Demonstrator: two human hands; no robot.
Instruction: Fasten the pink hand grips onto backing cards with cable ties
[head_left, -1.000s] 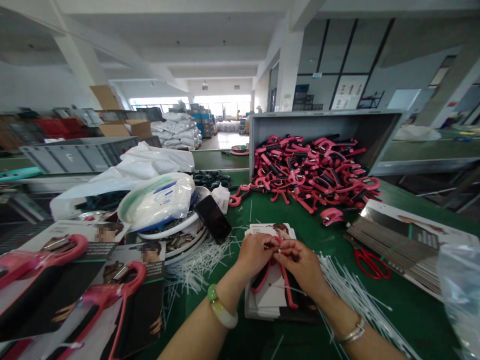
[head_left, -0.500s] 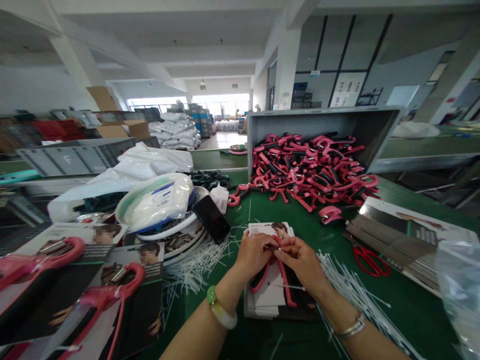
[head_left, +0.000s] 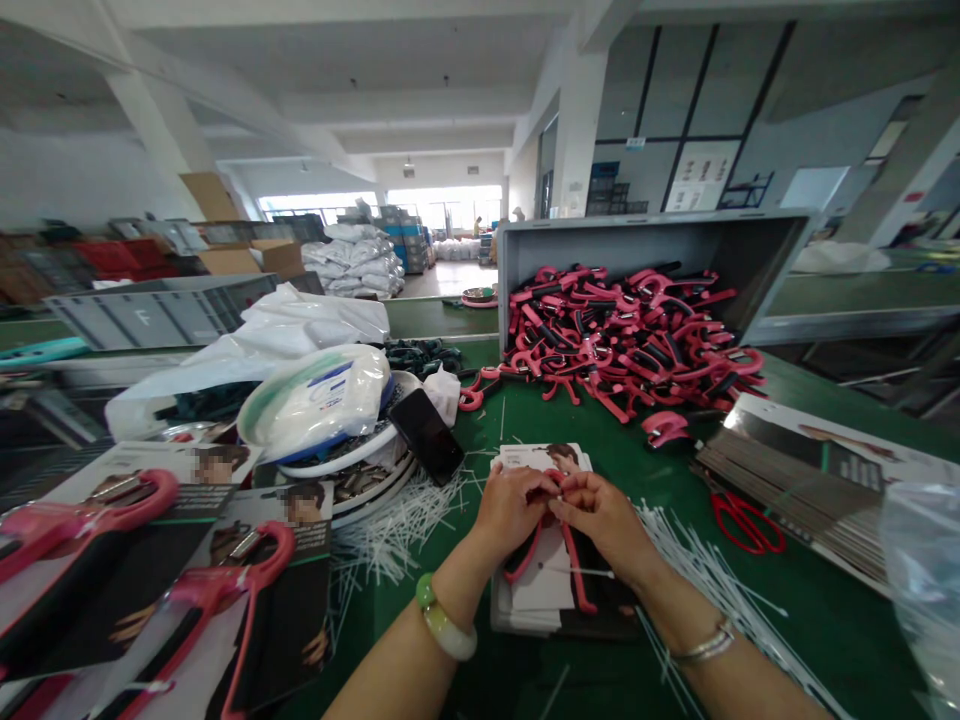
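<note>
A pair of pink pliers (head_left: 576,570) with dark grips lies on a stack of printed cards (head_left: 536,620), its handles spread toward me. My left hand (head_left: 514,508) is closed over the pliers' head from the left, fingertips pinched. From the right, my right hand (head_left: 609,520) meets it there, thumb and forefinger pinching what looks like the white end of a cable tie. Fingers hide most of the head and that tie. Another white cable tie (head_left: 592,571) crosses the right handle, its head sticking out to the right.
A grey crate (head_left: 651,222) on its side spills many pink pliers (head_left: 615,340). Loose cable ties (head_left: 712,590) lie right. Red scissors (head_left: 750,522) sit by bundled cards (head_left: 795,490). A phone (head_left: 426,436) leans on stacked trays (head_left: 375,505). Carded pliers (head_left: 225,590) are at left.
The view has shifted very slightly. Both hands stay at the pliers' head, with only small finger movement.
</note>
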